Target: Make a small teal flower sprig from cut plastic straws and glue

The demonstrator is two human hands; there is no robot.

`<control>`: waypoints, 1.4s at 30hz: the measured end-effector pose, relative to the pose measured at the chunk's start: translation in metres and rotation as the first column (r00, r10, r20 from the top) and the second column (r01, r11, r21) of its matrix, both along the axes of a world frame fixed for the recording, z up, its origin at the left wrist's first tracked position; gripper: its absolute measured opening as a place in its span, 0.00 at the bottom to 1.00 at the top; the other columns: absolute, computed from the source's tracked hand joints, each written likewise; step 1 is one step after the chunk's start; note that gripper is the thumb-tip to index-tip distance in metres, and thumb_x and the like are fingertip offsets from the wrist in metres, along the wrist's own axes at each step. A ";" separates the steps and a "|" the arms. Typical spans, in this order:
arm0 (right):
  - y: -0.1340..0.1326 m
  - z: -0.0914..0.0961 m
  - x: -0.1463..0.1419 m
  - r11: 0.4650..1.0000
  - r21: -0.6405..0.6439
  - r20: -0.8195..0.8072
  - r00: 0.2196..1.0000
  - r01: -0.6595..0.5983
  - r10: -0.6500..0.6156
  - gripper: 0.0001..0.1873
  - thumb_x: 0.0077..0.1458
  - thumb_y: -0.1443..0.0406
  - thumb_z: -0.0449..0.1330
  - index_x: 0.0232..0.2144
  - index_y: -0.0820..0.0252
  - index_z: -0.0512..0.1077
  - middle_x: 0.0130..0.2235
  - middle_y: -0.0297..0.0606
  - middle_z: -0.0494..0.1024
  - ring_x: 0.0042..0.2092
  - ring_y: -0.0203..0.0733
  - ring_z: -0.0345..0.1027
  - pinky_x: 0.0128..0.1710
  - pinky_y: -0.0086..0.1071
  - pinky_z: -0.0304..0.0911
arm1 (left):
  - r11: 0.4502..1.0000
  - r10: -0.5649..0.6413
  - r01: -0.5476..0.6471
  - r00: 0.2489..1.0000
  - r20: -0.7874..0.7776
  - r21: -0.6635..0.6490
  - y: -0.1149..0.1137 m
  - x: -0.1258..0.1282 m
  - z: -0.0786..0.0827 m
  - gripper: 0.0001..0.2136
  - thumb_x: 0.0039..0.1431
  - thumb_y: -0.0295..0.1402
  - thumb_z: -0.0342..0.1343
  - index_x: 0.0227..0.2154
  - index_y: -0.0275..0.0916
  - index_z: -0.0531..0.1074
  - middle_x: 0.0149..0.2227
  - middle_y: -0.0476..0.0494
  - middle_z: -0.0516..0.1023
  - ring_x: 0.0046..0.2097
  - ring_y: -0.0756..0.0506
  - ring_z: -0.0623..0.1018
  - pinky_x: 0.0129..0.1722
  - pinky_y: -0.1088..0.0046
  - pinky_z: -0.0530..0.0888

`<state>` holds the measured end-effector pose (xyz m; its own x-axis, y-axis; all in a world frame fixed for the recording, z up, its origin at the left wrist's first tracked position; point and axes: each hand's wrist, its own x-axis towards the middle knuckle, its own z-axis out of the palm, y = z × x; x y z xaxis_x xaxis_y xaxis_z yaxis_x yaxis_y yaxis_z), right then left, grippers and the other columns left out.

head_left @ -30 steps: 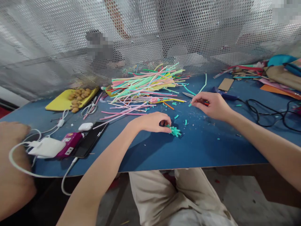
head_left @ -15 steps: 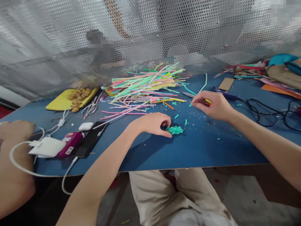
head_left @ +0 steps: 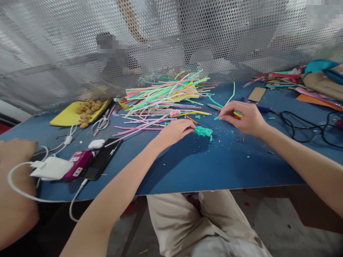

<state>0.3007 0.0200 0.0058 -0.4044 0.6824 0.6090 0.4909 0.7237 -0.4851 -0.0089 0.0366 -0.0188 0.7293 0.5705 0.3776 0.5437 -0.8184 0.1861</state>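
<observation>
On the blue worktop [head_left: 187,167], your left hand [head_left: 175,130] pinches a teal straw bundle [head_left: 203,131]; your right hand [head_left: 245,118] is closed around a yellow-red tool [head_left: 237,114]. Far left, 1 yellow tray [head_left: 64,117] holds nuts [head_left: 88,109].

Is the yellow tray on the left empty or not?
Not empty: the yellow tray holds a pile of brown nut-like pieces at its far end.

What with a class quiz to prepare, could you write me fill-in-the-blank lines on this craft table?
The left hand pinches a teal bundle of cut ____.
The ____ hand grips a yellow-handled tool.
The nuts lie on a ____ tray.
The tabletop is ____.
Missing: straws; right; yellow; blue.
</observation>
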 end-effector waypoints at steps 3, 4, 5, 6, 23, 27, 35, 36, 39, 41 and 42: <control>0.000 -0.002 -0.002 0.993 0.110 -0.030 0.998 -0.044 0.048 0.05 0.62 0.58 0.64 0.35 0.50 0.76 0.36 0.33 0.80 0.32 0.38 0.68 0.34 0.37 0.67 | 0.986 -0.012 -0.013 0.990 0.143 0.169 -0.001 0.005 -0.003 0.06 0.70 0.35 0.56 0.43 0.41 0.75 0.42 0.46 0.84 0.45 0.47 0.82 0.47 0.69 0.75; 0.000 -0.001 -0.002 0.989 0.139 -0.031 0.998 -0.057 0.062 0.04 0.62 0.59 0.64 0.35 0.50 0.76 0.36 0.33 0.79 0.31 0.37 0.68 0.33 0.36 0.67 | 0.974 -0.010 -0.030 0.984 0.176 0.223 -0.002 0.007 -0.003 0.05 0.70 0.35 0.56 0.43 0.41 0.75 0.42 0.47 0.85 0.45 0.47 0.83 0.47 0.69 0.75; -0.001 -0.001 -0.003 0.985 0.160 -0.029 0.997 -0.065 0.071 0.03 0.62 0.60 0.64 0.35 0.50 0.76 0.36 0.33 0.79 0.32 0.37 0.69 0.33 0.36 0.67 | 0.961 -0.003 -0.051 0.980 0.197 0.273 -0.003 0.008 -0.002 0.05 0.70 0.35 0.57 0.42 0.42 0.76 0.42 0.48 0.85 0.45 0.47 0.83 0.47 0.68 0.75; -0.003 0.000 -0.003 0.982 0.177 -0.028 0.997 -0.070 0.077 0.02 0.62 0.61 0.64 0.35 0.50 0.76 0.36 0.33 0.79 0.31 0.37 0.69 0.33 0.36 0.67 | 0.947 0.010 -0.077 0.977 0.212 0.313 -0.004 0.010 -0.002 0.04 0.70 0.35 0.57 0.41 0.42 0.76 0.41 0.48 0.85 0.44 0.47 0.83 0.47 0.67 0.75; -0.013 -0.003 -0.009 0.954 0.291 -0.101 0.989 -0.071 0.104 0.06 0.56 0.68 0.67 0.34 0.51 0.75 0.35 0.33 0.79 0.31 0.38 0.71 0.31 0.36 0.67 | 0.909 0.067 -0.181 0.953 0.296 0.376 -0.016 0.018 0.000 0.04 0.70 0.35 0.57 0.41 0.42 0.74 0.42 0.49 0.86 0.36 0.50 0.82 0.45 0.67 0.69; -0.011 -0.005 -0.009 0.952 0.292 -0.047 0.993 -0.089 0.108 0.06 0.55 0.68 0.67 0.34 0.51 0.75 0.35 0.33 0.80 0.33 0.39 0.73 0.34 0.36 0.69 | 0.908 0.084 -0.191 0.955 0.283 0.373 -0.017 0.018 0.001 0.04 0.70 0.35 0.57 0.41 0.42 0.74 0.42 0.50 0.86 0.38 0.49 0.82 0.47 0.65 0.68; -0.012 -0.004 -0.012 0.938 0.338 -0.044 0.994 -0.080 0.101 0.07 0.56 0.70 0.66 0.35 0.53 0.74 0.35 0.34 0.80 0.34 0.39 0.73 0.36 0.36 0.70 | 0.890 0.043 -0.164 0.959 0.280 0.426 -0.018 0.018 0.004 0.02 0.70 0.34 0.57 0.41 0.43 0.74 0.41 0.51 0.86 0.37 0.49 0.82 0.48 0.64 0.67; -0.012 -0.004 -0.013 0.936 0.342 -0.042 0.994 -0.085 0.106 0.07 0.56 0.70 0.66 0.36 0.54 0.74 0.35 0.34 0.80 0.34 0.39 0.73 0.36 0.36 0.70 | 0.888 0.042 -0.164 0.959 0.279 0.430 -0.018 0.019 0.004 0.02 0.70 0.33 0.57 0.41 0.43 0.74 0.41 0.51 0.86 0.37 0.49 0.82 0.48 0.64 0.67; -0.011 -0.004 -0.013 0.930 0.352 -0.028 0.991 -0.110 0.128 0.07 0.56 0.71 0.66 0.35 0.54 0.75 0.35 0.35 0.80 0.35 0.40 0.73 0.38 0.36 0.70 | 0.887 0.056 -0.175 0.960 0.276 0.428 -0.018 0.019 0.004 0.02 0.70 0.34 0.57 0.41 0.43 0.73 0.41 0.51 0.86 0.36 0.49 0.82 0.48 0.63 0.67; -0.011 -0.004 -0.013 0.923 0.364 -0.022 0.989 -0.128 0.146 0.07 0.56 0.71 0.66 0.35 0.54 0.75 0.35 0.35 0.81 0.36 0.40 0.74 0.39 0.37 0.71 | 0.887 0.058 -0.176 0.960 0.275 0.428 -0.018 0.018 0.003 0.02 0.70 0.33 0.57 0.41 0.44 0.73 0.41 0.51 0.86 0.37 0.49 0.82 0.49 0.63 0.67; -0.010 -0.004 -0.013 0.920 0.368 -0.019 0.988 -0.135 0.152 0.07 0.56 0.71 0.66 0.35 0.53 0.76 0.35 0.34 0.81 0.37 0.41 0.74 0.40 0.37 0.71 | 0.886 0.054 -0.174 0.959 0.277 0.430 -0.018 0.018 0.003 0.02 0.70 0.33 0.57 0.41 0.44 0.73 0.41 0.51 0.86 0.37 0.49 0.82 0.49 0.63 0.67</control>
